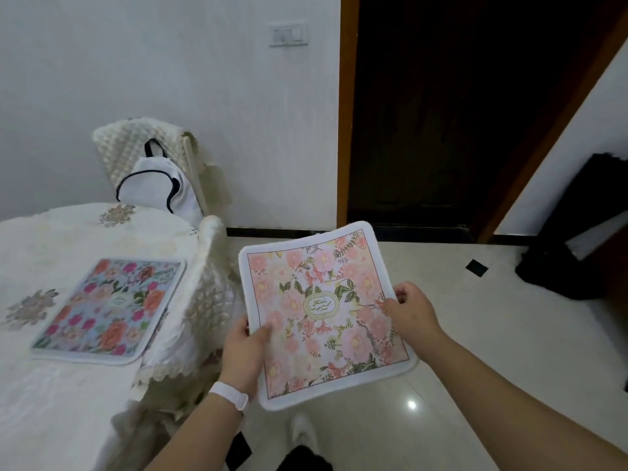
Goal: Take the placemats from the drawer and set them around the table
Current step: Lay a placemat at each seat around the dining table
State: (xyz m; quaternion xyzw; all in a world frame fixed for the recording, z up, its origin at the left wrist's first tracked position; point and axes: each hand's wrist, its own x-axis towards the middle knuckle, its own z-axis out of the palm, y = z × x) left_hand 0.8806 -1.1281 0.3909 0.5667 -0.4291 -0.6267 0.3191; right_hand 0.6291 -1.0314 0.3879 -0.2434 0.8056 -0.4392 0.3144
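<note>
Bare forearms reach out from the bottom of the view, the left one wearing a white wristband (pixel 229 399). The left hand (pixel 243 348) grips the left edge of a pink floral placemat (pixel 323 317), thumb on top and fingers tucked beneath. The right hand (pixel 411 311) pinches the opposite edge, fingers curled around it. Held between the 2 hands, the mat hangs tilted in the air over the pale tiled floor (pixel 475 334), just to the right of a chair (pixel 204 300) draped in a cream lace cover.

A 2nd placemat, blue with bright flowers (pixel 108 307), lies flat on the table (pixel 51 402), near the edge beside that chair. The table wears a white embroidered cloth. Behind it, a white bag with dark trim (pixel 153 185) sits on another covered chair against the wall. A dark doorway (pixel 458 113) stands open beyond.
</note>
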